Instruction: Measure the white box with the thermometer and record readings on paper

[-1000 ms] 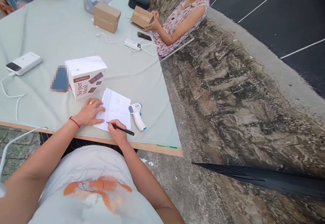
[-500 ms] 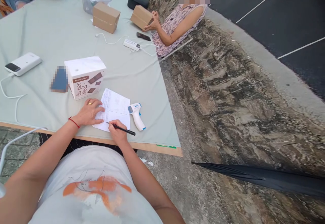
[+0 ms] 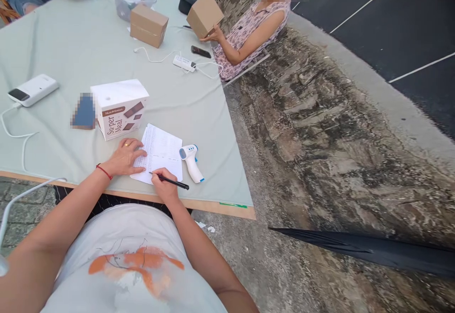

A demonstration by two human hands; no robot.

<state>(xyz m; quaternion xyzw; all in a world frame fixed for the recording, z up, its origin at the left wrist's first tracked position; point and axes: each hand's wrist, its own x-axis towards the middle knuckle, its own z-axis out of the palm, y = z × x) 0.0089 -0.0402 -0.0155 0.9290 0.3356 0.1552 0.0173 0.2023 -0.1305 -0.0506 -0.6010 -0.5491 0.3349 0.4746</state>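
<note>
A sheet of paper (image 3: 165, 145) with rows of small writing lies near the table's front edge. My left hand (image 3: 126, 157) rests on its left side, fingers spread flat. Gripped in my right hand (image 3: 165, 186) is a black pen (image 3: 174, 181), its tip at the lower part of the sheet. Just right of the paper lies a white and blue infrared thermometer (image 3: 192, 161). Behind my left hand stands a white printed box (image 3: 121, 107), with a blurred dark blue item (image 3: 84, 111) at its left.
A white power bank (image 3: 33, 89) with a cable lies at left. Farther back are a cardboard box (image 3: 148, 25), a plastic tub (image 3: 122, 7), a power strip (image 3: 184, 63) and a phone (image 3: 201, 51). One person (image 3: 249, 33) holds another carton (image 3: 205, 14); someone else sits at upper left.
The person across the table has lifted and tilted their carton. At upper left, the other person's hands and papers have shifted. My hands and pen have barely moved.
</note>
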